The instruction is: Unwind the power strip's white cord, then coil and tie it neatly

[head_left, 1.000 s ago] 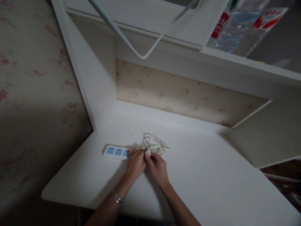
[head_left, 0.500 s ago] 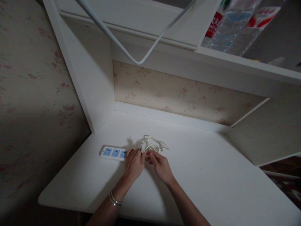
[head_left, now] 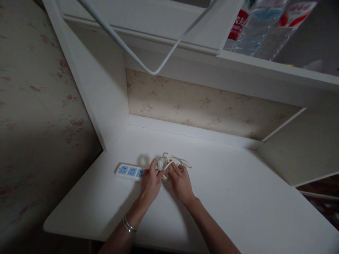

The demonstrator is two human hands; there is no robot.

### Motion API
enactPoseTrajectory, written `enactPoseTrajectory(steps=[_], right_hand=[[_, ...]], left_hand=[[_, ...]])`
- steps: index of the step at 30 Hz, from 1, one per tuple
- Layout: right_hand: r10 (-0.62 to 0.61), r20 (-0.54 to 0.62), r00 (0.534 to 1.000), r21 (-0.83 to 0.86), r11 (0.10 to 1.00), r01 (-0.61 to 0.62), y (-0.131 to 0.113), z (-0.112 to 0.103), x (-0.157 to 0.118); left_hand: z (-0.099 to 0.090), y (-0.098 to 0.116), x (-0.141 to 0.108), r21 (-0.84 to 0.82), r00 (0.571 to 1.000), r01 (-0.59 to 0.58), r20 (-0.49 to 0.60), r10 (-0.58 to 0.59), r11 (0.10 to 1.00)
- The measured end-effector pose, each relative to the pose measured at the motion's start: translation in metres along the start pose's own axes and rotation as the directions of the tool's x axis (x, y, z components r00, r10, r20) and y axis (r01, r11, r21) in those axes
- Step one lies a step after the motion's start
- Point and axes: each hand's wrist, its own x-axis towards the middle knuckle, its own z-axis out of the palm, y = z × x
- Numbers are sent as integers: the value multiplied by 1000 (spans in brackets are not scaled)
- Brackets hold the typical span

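Observation:
A white power strip [head_left: 128,171] with blue socket faces lies on the white desk, its right end hidden behind my left hand [head_left: 150,181]. That hand is closed around the white plug [head_left: 160,164] at the left side of the cable bundle. My right hand [head_left: 180,180] has its fingers on the coiled white cable [head_left: 185,163], closed on some of its loops. Loops of cable stick out beyond the fingers toward the back and right. A silver bangle sits on my left wrist.
The white desktop [head_left: 238,197] is bounded by side panels and a low back ledge. Overhead hangs a bent white rod or cable [head_left: 155,73]. Plastic bottles [head_left: 258,28] stand on the upper right shelf. Floral wallpaper covers the left wall.
My right hand has moved from the plug area onto the cable loops. My left thumb and fingers have shifted around the plug, which now shows more. The view has moved slightly.

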Motion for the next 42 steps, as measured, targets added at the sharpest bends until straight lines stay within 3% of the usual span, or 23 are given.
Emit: enactPoseTrajectory(steps=[6, 14, 19, 24, 29, 34, 36, 38, 42], right_hand=[[-31, -30, 999, 11, 999, 31, 2, 9, -9], [-86, -147, 985, 148, 983, 108, 11, -2, -4], [-149, -183, 972, 205, 961, 186, 8, -2, 10], [-214, -141, 966, 285, 926, 247, 0, -4, 23], [-61, -244, 968, 389, 908, 155, 2, 6, 16], [269, -305, 914, 533, 843, -71, 7, 19, 2], [364, -264, 893, 598, 789, -145, 8, 22, 0], [388, -187, 902, 651, 737, -182, 9, 23, -2], [411, 17, 911, 785, 559, -267, 18, 17, -4]], left_hand=[[-4, 8, -1, 271, 997, -65, 52, 53, 961], [-8, 16, -4, 188, 979, -137, 178, 103, 973], [-7, 15, -1, 326, 993, -3, 111, -35, 945], [-9, 11, 3, 252, 996, -8, 85, -14, 968], [-10, 16, 5, 127, 995, 66, 64, -74, 990], [-11, 18, 7, -195, 980, 145, 163, -114, 970], [-10, 15, 7, -328, 976, 173, 187, -116, 929], [-9, 12, 7, -409, 971, 203, 202, -128, 890], [-7, 6, 8, -459, 953, 258, 264, -146, 850]])
